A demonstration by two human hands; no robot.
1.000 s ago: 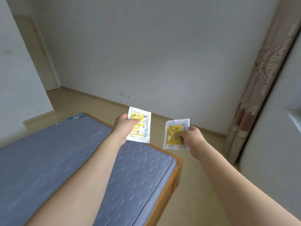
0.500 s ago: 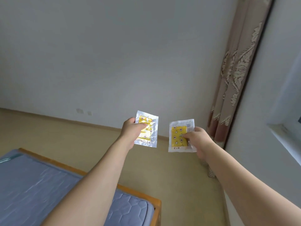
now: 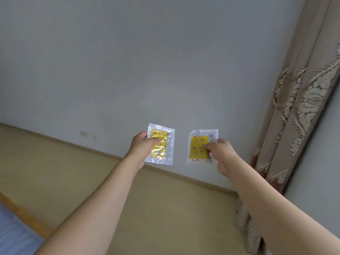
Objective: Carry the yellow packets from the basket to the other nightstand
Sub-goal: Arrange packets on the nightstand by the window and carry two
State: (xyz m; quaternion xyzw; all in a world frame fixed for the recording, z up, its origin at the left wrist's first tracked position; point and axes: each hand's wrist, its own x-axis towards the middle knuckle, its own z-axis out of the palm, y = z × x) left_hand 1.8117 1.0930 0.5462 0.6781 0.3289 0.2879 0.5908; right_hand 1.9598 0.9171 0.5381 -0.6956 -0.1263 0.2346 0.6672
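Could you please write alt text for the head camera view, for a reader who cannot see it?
A person's left hand and right hand each hold up a yellow packet in clear wrap before a grey wall. A patterned curtain hangs at right.

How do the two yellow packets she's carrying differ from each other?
The left packet is crinkled and glares with reflections; the right packet looks flatter and its star print reads clearly. The left hand grips its packet's left edge; the right hand pinches its packet's right edge. Both are yellow in clear wrapping.
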